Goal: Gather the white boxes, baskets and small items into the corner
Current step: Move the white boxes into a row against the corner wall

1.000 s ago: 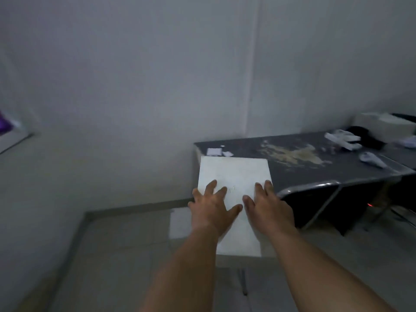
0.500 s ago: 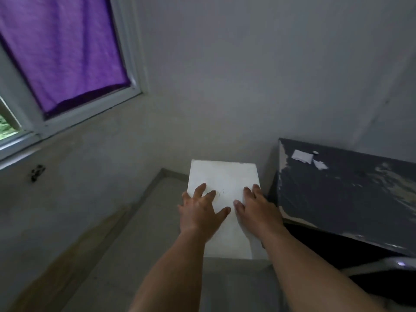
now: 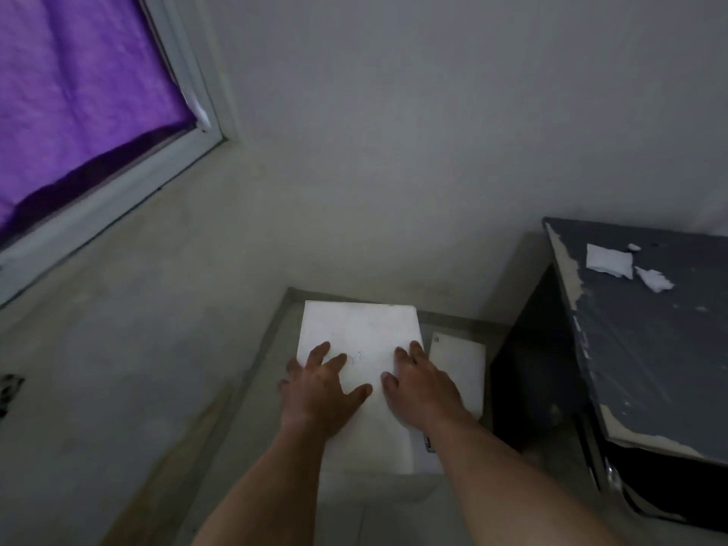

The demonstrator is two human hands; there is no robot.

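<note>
White box (image 3: 360, 333) under left hand (image 3: 321, 392), right hand (image 3: 423, 388); far edge near wall (image 3: 394, 230).

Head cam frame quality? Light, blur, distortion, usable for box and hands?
Head view: dim, flat light, no glare; the purple curtain is the brightest patch. Wide-angle bend slants the window frame and table edge. Left hand and right hand, flat on the white box, look slightly soft; the faint marks on its lid are unreadable.
</note>
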